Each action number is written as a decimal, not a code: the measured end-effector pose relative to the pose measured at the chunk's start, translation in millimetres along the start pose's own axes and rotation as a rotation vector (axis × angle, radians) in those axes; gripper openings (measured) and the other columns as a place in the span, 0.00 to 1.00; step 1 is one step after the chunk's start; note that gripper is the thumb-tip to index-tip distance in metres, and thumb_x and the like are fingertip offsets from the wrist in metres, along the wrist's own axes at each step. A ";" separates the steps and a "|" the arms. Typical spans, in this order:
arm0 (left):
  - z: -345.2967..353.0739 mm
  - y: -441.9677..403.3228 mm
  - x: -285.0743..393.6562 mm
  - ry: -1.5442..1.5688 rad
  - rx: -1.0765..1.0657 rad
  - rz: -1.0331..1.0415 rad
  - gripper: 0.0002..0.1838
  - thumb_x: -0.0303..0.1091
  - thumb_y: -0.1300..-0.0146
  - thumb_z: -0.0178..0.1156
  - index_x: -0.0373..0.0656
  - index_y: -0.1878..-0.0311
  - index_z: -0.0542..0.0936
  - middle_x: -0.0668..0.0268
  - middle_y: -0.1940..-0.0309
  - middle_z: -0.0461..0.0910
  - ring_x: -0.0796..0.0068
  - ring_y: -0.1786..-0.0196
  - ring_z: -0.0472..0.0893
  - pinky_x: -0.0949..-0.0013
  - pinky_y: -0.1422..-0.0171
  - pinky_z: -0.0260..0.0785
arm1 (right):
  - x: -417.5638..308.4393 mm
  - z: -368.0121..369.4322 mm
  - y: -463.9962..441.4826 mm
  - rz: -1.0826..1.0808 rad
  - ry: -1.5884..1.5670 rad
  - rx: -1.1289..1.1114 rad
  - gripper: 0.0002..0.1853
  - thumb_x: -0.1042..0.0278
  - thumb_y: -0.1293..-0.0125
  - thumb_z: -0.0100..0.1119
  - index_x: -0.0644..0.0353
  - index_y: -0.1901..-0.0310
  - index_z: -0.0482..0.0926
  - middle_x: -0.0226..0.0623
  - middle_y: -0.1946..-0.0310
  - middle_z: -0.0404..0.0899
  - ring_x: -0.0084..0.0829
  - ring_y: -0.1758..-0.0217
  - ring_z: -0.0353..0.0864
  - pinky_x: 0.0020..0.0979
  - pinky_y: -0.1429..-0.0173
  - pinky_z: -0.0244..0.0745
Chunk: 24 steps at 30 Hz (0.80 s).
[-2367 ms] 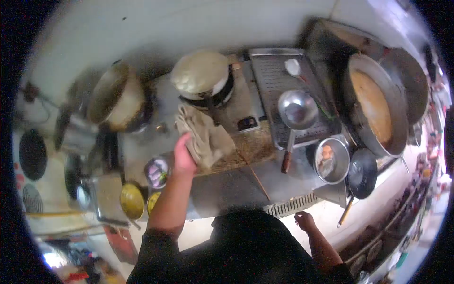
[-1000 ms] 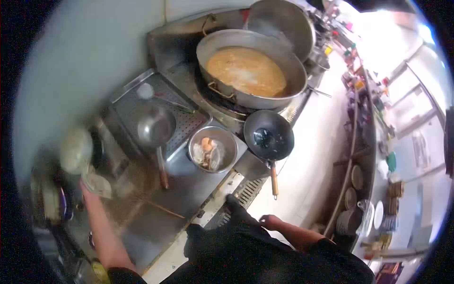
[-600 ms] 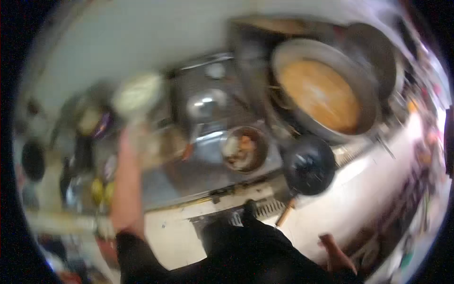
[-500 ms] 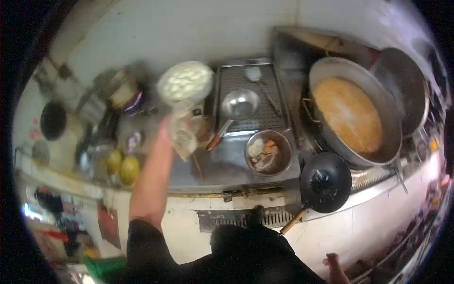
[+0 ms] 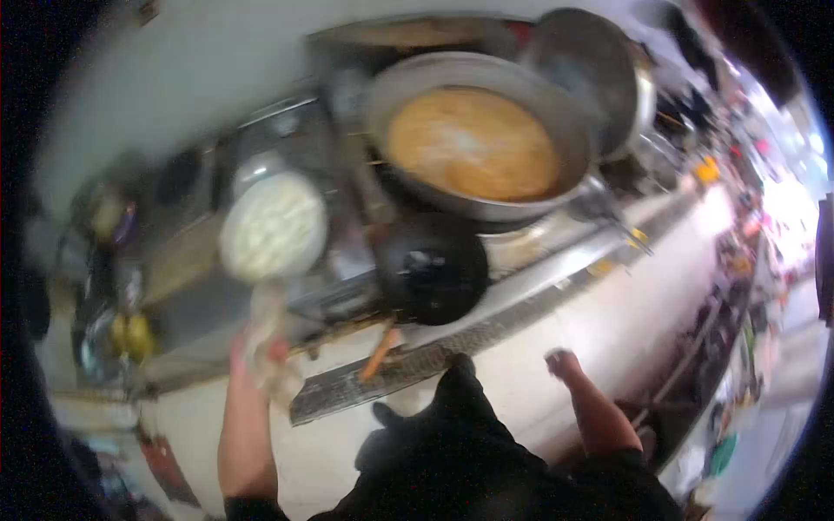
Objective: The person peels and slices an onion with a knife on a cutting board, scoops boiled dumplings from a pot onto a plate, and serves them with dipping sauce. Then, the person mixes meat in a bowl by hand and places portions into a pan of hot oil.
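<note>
A round white bowl (image 5: 274, 227) heaped with pale pieces is held up in front of the counter by my left hand (image 5: 252, 347). The hand is closed at the bowl's near side, with a crumpled, pale, see-through strip around it, blurred by motion. Behind the bowl, part of a metal ladle (image 5: 258, 169) shows, lying by a dark tray. My right hand (image 5: 565, 365) hangs low on the right, away from the counter, its fingers curled and nothing visible in them.
A big metal pot (image 5: 391, 91) of orange-brown liquid stands at the back. In front of it sits a black wok (image 5: 434, 269) with a wooden handle (image 5: 380, 352) jutting toward me. A large dark pan (image 5: 582, 74) leans behind the pot. Yellow fruit-like items (image 5: 132, 334) lie at the left.
The view has swung right and my body with it. My left hand has carried the bowl along the counter, now in front of the tray. My right arm shows more fully.
</note>
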State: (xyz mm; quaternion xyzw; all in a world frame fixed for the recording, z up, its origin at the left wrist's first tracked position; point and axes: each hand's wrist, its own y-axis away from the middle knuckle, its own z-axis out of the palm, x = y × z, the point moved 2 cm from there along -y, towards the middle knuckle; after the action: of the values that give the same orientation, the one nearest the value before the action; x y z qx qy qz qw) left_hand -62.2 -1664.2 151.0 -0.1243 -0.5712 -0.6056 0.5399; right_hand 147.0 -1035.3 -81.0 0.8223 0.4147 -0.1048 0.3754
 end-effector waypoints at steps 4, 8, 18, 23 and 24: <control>38.1 55.2 -70.1 -0.090 0.078 -0.111 0.07 0.37 0.40 0.57 0.45 0.67 0.75 0.72 0.83 0.69 0.78 0.86 0.67 0.75 0.87 0.56 | 5.2 -124.4 -79.9 -0.016 0.243 0.310 0.20 0.54 0.43 0.60 0.58 0.54 0.78 0.50 0.58 0.80 0.47 0.52 0.79 0.39 0.46 0.73; 46.2 68.0 -164.3 0.133 0.076 -0.196 0.09 0.41 0.39 0.56 0.47 0.69 0.74 0.74 0.84 0.67 0.82 0.88 0.63 0.77 0.88 0.51 | 39.8 -266.6 -190.3 0.033 0.375 0.614 0.32 0.59 0.47 0.63 0.60 0.41 0.66 0.52 0.43 0.68 0.48 0.40 0.68 0.43 0.37 0.64; 112.5 140.0 -280.2 0.337 -0.113 -0.173 0.17 0.50 0.34 0.49 0.45 0.56 0.68 0.70 0.70 0.71 0.82 0.85 0.60 0.77 0.85 0.54 | 160.2 -371.3 -383.4 -0.123 0.649 -0.148 0.18 0.57 0.46 0.63 0.64 0.62 0.79 0.48 0.71 0.81 0.43 0.68 0.81 0.43 0.64 0.77; 173.1 164.2 -266.0 0.037 0.103 -0.037 0.18 0.50 0.35 0.50 0.45 0.55 0.68 0.70 0.69 0.72 0.81 0.84 0.60 0.77 0.84 0.54 | 85.8 -330.3 -270.3 0.091 -0.652 -0.143 0.08 0.71 0.42 0.54 0.57 0.77 0.68 0.29 0.88 0.64 0.24 0.90 0.65 0.28 0.88 0.60; 179.3 168.1 -260.9 -0.060 0.110 0.013 0.18 0.50 0.35 0.50 0.45 0.54 0.68 0.70 0.69 0.72 0.81 0.84 0.60 0.76 0.84 0.54 | 82.0 -323.9 -249.4 0.067 -0.485 -0.034 0.07 0.70 0.41 0.53 0.58 0.74 0.68 0.31 0.87 0.66 0.24 0.89 0.67 0.30 0.88 0.62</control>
State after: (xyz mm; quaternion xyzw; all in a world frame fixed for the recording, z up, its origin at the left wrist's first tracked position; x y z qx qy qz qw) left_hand 88.7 -1342.9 101.3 -0.1162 -0.6189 -0.5657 0.5324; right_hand -35.7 -664.3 -27.4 0.7799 0.2867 -0.2795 0.4811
